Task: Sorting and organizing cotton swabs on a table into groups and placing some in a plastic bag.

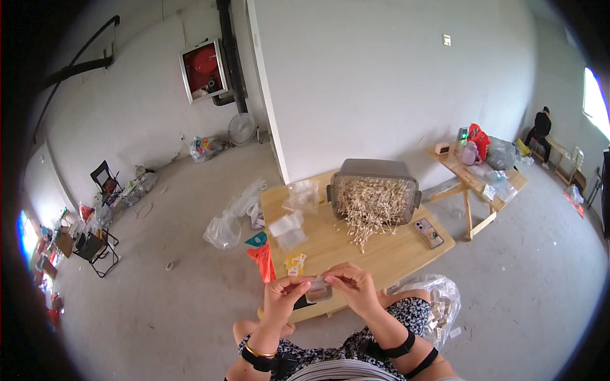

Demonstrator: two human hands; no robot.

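In front of my lap, at the table's near edge, both hands pinch the top of a small clear plastic packet (319, 292). Thin brownish sticks, apparently cotton swabs, show inside it. My left hand (284, 299) is closed on its left upper corner, and my right hand (353, 287) grips the right upper corner. Farther off, a grey translucent tub (373, 167) lies tipped toward me. Loose cotton swabs (372, 202) fill it and spill onto the wooden table (330, 251). Small yellow-and-white labels or cards (295, 264) lie just beyond my left hand.
Clear plastic bags (287, 230) and a red bag (262, 261) lie along the table's left side. A phone (429, 233) rests at its right. A clear sack of small packets (443, 308) stands by my right leg. A second table (470, 170) holds bags; a person (540, 130) is far right.
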